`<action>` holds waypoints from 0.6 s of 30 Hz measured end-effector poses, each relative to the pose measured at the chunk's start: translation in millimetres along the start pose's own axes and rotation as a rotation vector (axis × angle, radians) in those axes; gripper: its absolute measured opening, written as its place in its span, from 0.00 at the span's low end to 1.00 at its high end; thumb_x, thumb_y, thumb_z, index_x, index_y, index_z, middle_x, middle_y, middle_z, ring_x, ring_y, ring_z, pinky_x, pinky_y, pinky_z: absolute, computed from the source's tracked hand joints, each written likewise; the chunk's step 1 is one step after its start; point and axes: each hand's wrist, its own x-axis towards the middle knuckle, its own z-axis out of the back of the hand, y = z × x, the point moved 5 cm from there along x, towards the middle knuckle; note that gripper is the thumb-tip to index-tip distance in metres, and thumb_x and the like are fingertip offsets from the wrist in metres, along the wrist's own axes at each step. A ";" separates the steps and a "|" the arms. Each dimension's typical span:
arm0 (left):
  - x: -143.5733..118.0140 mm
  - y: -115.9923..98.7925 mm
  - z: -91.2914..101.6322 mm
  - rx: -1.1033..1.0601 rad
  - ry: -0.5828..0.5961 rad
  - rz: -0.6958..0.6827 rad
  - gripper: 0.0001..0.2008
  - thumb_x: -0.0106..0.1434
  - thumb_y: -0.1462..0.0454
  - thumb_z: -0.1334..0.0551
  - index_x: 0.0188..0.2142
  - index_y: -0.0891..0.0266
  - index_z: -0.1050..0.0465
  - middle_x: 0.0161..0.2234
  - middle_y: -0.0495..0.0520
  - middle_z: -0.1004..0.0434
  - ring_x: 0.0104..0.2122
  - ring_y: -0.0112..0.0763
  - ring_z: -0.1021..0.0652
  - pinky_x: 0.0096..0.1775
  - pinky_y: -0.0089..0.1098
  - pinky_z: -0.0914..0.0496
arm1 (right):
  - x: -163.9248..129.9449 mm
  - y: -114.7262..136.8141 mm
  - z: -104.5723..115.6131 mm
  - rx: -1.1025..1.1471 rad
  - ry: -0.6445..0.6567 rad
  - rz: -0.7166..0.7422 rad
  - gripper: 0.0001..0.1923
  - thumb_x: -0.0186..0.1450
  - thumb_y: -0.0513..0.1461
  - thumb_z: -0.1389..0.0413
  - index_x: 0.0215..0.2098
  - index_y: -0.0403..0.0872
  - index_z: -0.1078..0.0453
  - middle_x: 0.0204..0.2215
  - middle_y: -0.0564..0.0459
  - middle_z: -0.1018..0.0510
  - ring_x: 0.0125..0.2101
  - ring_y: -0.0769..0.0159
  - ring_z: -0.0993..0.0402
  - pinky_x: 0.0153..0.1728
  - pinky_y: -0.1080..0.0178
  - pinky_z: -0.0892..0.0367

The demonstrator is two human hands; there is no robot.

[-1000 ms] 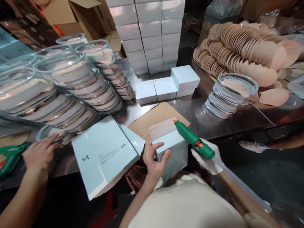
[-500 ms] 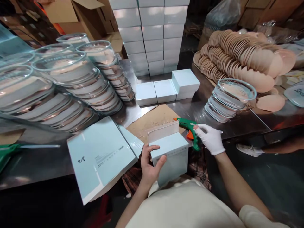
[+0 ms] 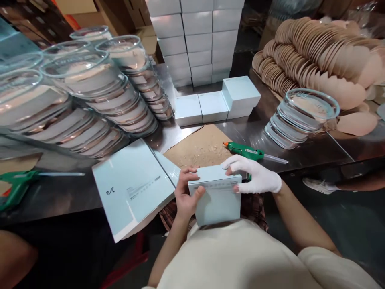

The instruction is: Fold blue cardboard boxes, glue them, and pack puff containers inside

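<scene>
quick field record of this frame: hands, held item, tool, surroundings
left hand: bare, grips the left edge of the pale blue box
right hand: white glove, presses on the box's top right edge
glue gun: green, lies on the steel table, not held
cardboard sheet: just beyond the box
flat blue cartons: left of the box, overhanging the table edge
clear tray stacks: far left

Stainless steel bench (image 3: 300,154), reflective under overhead light. Brown cardboard sheet (image 3: 201,146) lies on it. Cardboard cartons (image 3: 141,16) stand behind; dark floor (image 3: 345,224) at right.
</scene>
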 end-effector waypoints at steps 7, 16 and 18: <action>5.2 -16.0 3.3 0.108 0.048 -0.054 0.17 0.67 0.47 0.31 0.33 0.57 0.22 0.40 0.55 0.23 0.46 0.40 0.20 0.56 0.50 0.23 | 5.3 2.1 -9.7 -0.108 0.055 0.090 0.16 0.74 0.46 0.41 0.57 0.52 0.20 0.53 0.44 0.25 0.55 0.60 0.26 0.60 0.52 0.28; 8.7 -4.5 36.4 0.021 -0.567 0.229 0.16 0.64 0.50 0.27 0.41 0.57 0.24 0.47 0.53 0.22 0.49 0.37 0.19 0.55 0.38 0.27 | -50.9 -19.0 -69.5 -0.480 -0.714 0.127 0.47 0.54 0.66 0.31 0.66 0.63 0.34 0.55 0.46 0.24 0.61 0.44 0.29 0.68 0.33 0.40; 16.5 4.3 33.3 -0.075 -0.592 0.396 0.21 0.63 0.46 0.28 0.46 0.56 0.25 0.44 0.53 0.21 0.42 0.34 0.19 0.47 0.35 0.23 | -61.6 -14.9 -88.6 -0.827 -0.618 0.324 0.29 0.56 0.56 0.26 0.53 0.72 0.27 0.45 0.58 0.18 0.53 0.51 0.24 0.73 0.32 0.52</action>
